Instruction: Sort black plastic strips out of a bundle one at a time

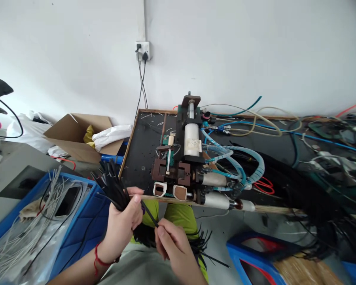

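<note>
My left hand (126, 215) is closed around a thick bundle of black cables (114, 188), whose ends fan out up and to the left. A single black cable (150, 213) runs from the bundle down to my right hand (172, 241), which pinches it between thumb and fingers. More black cables (200, 241) lie across my lap, their ends spreading to the right. Just beyond my hands stands a pneumatic machine (192, 142) with white cylinders, and two pale-edged jaw pads (179, 192) at its front edge.
A dark workbench (139, 134) with a wooden rim carries the machine, blue air hoses (255, 158) and a heap of black cables (269, 174). At left, a blue crate (86, 209) holds white cables and a phone (67, 201). Behind it sits a cardboard box (74, 138). Blue-and-red bins (255, 257) stand lower right.
</note>
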Available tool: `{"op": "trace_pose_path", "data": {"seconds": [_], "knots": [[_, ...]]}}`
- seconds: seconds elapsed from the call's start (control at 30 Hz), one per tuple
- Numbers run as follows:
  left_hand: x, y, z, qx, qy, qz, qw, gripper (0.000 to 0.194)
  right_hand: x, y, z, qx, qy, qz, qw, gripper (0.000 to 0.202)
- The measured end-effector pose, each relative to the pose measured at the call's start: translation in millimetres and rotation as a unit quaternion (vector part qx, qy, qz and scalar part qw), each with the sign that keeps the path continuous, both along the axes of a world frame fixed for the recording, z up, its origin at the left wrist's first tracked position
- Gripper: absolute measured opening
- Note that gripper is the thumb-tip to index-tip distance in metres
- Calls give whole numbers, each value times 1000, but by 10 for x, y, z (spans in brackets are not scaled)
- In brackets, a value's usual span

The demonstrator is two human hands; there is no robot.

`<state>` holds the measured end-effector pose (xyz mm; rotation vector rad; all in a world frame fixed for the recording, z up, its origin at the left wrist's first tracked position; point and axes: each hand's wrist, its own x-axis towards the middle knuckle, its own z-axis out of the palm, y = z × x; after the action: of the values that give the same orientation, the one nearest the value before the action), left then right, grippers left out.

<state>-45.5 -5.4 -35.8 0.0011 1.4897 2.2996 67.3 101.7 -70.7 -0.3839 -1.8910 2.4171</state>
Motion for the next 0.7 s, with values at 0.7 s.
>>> {"op": "trace_pose_path", "data": {"seconds": [0.7], "knots": [[-2, 18, -19, -6, -3, -18, 1000, 24, -292, -147, -338, -543, 106, -82, 829, 36]]}}
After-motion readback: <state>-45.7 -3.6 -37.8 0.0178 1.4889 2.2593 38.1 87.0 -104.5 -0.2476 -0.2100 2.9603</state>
